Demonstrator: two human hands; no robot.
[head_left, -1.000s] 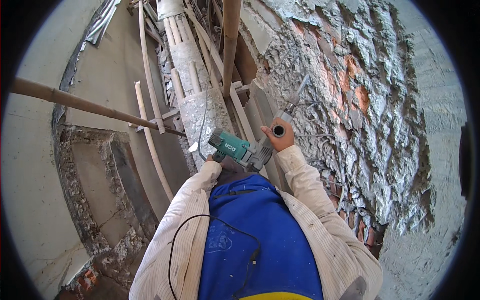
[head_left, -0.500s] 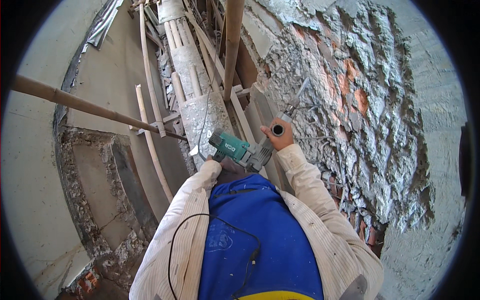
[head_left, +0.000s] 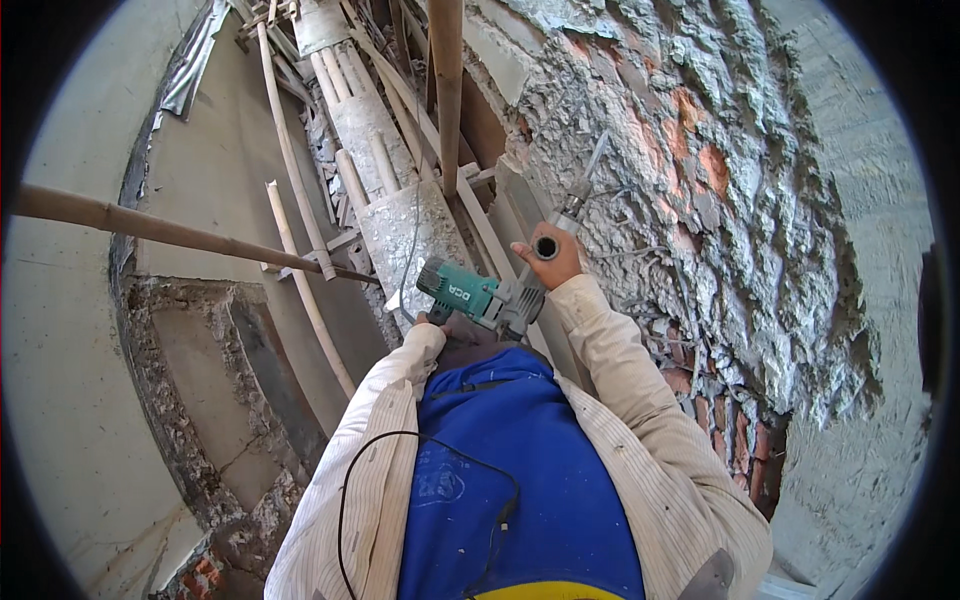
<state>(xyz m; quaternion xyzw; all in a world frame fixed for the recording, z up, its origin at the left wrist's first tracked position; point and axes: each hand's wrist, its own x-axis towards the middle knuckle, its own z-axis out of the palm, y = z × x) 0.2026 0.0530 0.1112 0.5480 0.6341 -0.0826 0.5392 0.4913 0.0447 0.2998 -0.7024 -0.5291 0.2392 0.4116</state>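
A green and grey demolition hammer (head_left: 465, 291) lies across the front of my body, its chisel (head_left: 595, 165) slanting up and to the right. The chisel tip is over the rough, broken wall face (head_left: 740, 270); I cannot tell whether it touches. My right hand (head_left: 563, 263) is wrapped round the side handle near the chisel end, with the thumb sticking out to the left. The handle's round, hollow-looking end (head_left: 545, 247) points up. At the rear of the hammer, my left hand (head_left: 428, 322) is closed on the grip, its fingers mostly hidden by the motor housing and sleeve.
Upright bamboo pole (head_left: 445, 95) stands ahead; another bamboo pole (head_left: 150, 225) crosses from the left. Dusty planks (head_left: 410, 225) run away below, with rubble beside them. A dark power cord (head_left: 412, 235) trails up from the hammer. Exposed bricks (head_left: 738, 440) show at lower right.
The view has shifted a little, so the wall appears higher. My hands and the hammer appear slightly farther up and left, still held the same way.
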